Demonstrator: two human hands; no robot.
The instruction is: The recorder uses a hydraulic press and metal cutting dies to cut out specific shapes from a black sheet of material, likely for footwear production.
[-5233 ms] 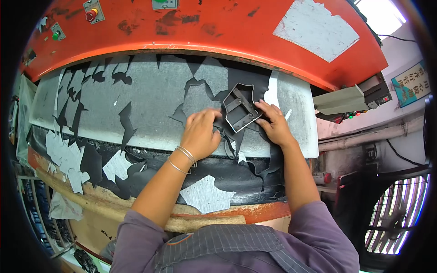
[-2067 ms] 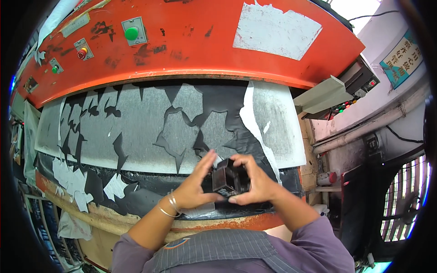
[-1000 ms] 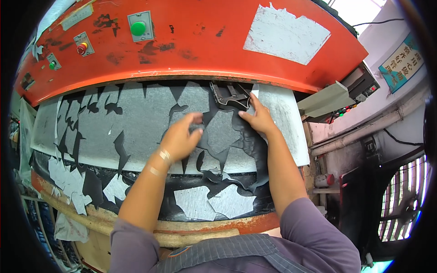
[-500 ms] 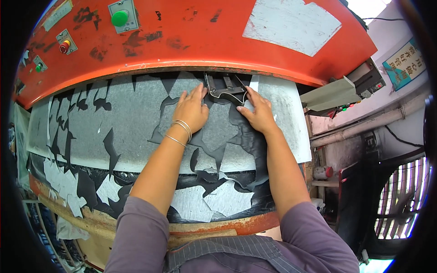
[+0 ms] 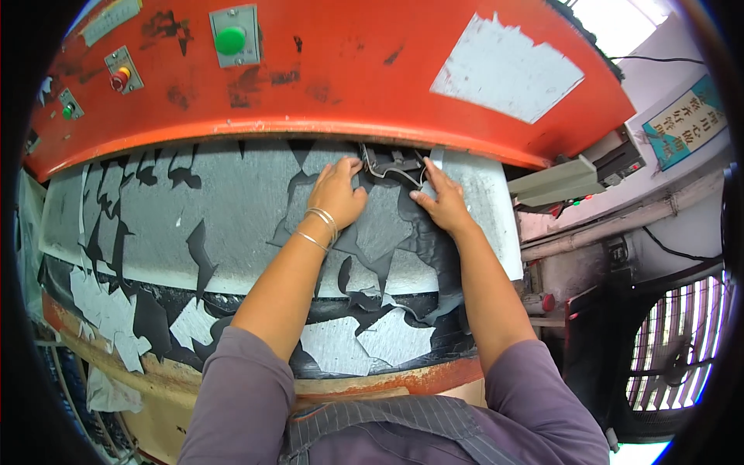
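A dark metal cutting die (image 5: 394,165) with a thin curved edge lies on dark grey sheet material, partly hidden under the red press head. My left hand (image 5: 339,195) grips its left side, fingertips against the frame and thumb bent. On the opposite side, my right hand (image 5: 443,200) has its fingers and thumb around the right edge. Just below the die, the dark sheet (image 5: 434,244) is cut into ragged remnants with shaped gaps. The pale grey cutting board (image 5: 248,186) shows through those gaps.
The red press head (image 5: 333,85) spans the far side, carrying a green button (image 5: 230,40) and a red knob (image 5: 120,79). Pale offcuts (image 5: 335,346) and dark scraps lie along the near edge. A grey metal bracket (image 5: 554,180) juts out at the right, above a black fan (image 5: 674,349).
The view has tilted slightly, so the press and board sit lower in the picture. Both hands remain at the die's sides, with little visible shift relative to the sheet.
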